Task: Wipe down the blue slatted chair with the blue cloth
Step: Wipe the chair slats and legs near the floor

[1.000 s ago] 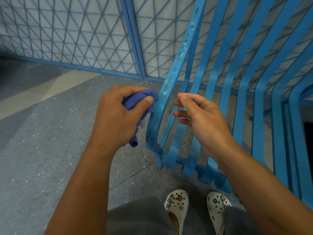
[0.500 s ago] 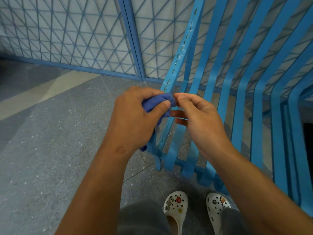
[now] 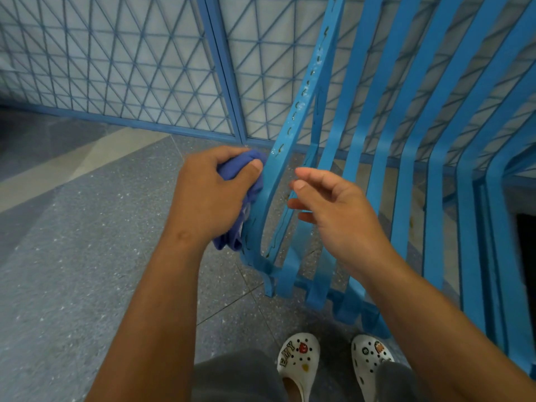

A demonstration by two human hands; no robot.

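The blue slatted chair (image 3: 406, 158) fills the right half of the view, its curved slats running from the top down to a front edge near my feet. Its leftmost slat (image 3: 293, 123) shows scratches and small marks. My left hand (image 3: 211, 195) is closed around the bunched blue cloth (image 3: 246, 169) and presses it against the outer left side of that slat. A fold of cloth hangs below the hand. My right hand (image 3: 333, 210) hovers just right of the same slat, fingers loosely apart, holding nothing.
A blue metal lattice fence (image 3: 121, 68) with a post (image 3: 223, 68) stands behind the chair. Grey speckled floor (image 3: 72, 256) lies to the left. My white clogs (image 3: 298, 361) are at the chair's front edge. A dark gap (image 3: 525, 256) shows at far right.
My right hand has let go of the cloth and pulled back to the right with fingers apart. My left hand has shifted the cloth left onto the outer side of the leftmost slat.
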